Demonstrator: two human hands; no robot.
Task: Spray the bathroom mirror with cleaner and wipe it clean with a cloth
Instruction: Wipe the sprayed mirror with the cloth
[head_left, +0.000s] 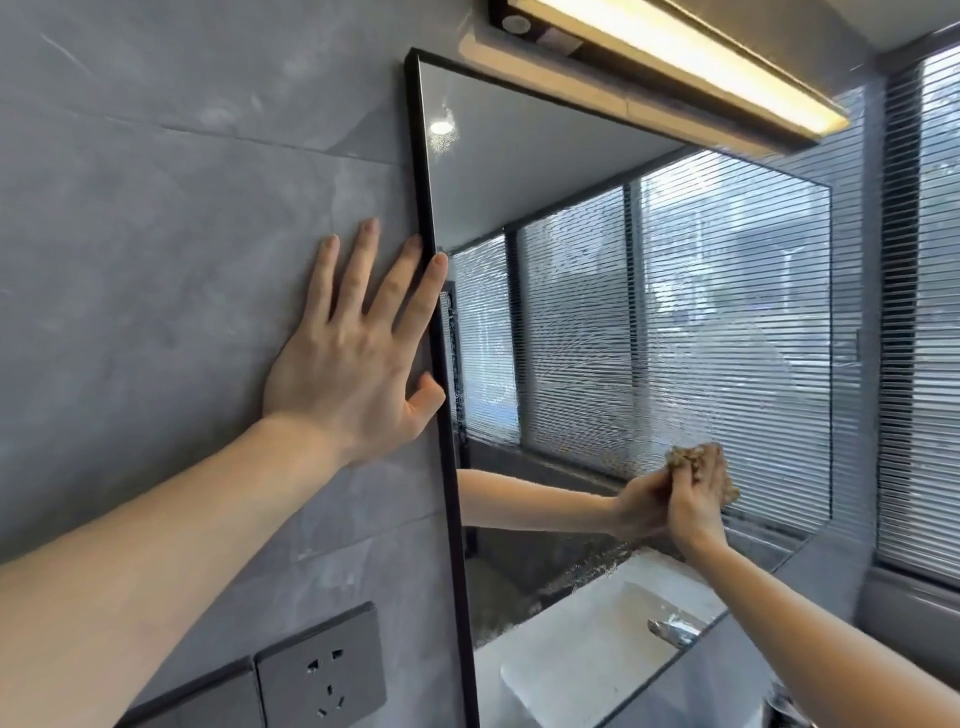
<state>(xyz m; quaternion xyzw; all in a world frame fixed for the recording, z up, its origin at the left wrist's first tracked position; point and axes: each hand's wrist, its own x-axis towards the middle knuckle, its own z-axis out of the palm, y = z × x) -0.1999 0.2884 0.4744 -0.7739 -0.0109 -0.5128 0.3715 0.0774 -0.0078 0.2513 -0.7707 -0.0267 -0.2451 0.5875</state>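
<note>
Left hand (349, 364) on wall (156, 208) left of mirror (545, 182); cloth (691, 460) on mirror.

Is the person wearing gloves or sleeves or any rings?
No. The left hand and right hand are bare, with no gloves. Both forearms are bare as far as the picture shows, so no sleeves are in view. No rings, watch or bracelet show. The fingernails on the left hand look short and plain.

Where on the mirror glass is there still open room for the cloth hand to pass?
Free glass lies above the right hand gripping the tan crumpled cloth, up to the black-framed mirror's top edge. Crowded: the left frame edge, where the left hand rests.
</note>
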